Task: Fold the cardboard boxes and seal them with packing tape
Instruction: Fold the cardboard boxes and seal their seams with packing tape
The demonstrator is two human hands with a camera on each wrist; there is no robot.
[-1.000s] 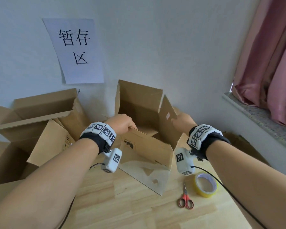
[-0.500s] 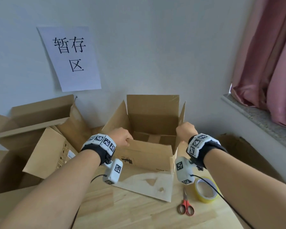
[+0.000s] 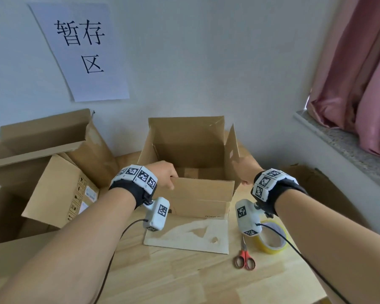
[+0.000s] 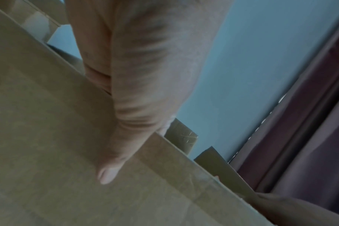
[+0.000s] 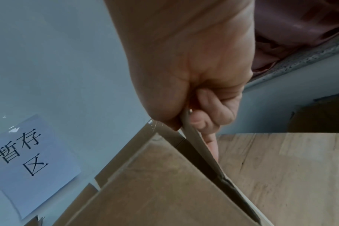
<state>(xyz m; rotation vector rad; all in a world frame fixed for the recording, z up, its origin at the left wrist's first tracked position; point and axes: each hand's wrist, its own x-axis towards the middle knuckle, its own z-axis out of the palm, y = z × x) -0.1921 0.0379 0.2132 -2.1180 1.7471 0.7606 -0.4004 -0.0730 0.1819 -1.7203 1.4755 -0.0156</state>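
An open brown cardboard box stands upright on the wooden table, its front wall facing me and one flap lying flat on the table in front. My left hand grips the top edge of the front wall at its left corner; in the left wrist view the thumb lies on the outside of the cardboard panel. My right hand pinches the upright right side flap, with the fingers curled against the flap's edge. A yellow tape roll lies by my right wrist.
Red-handled scissors lie on the table left of the tape. Other open cardboard boxes crowd the left side. More cardboard leans at the right under the stone window sill. A paper sign hangs on the wall.
The box has turned from corner-on to square with me, its front wall now facing me. Both hands kept their hold on it and moved with it.
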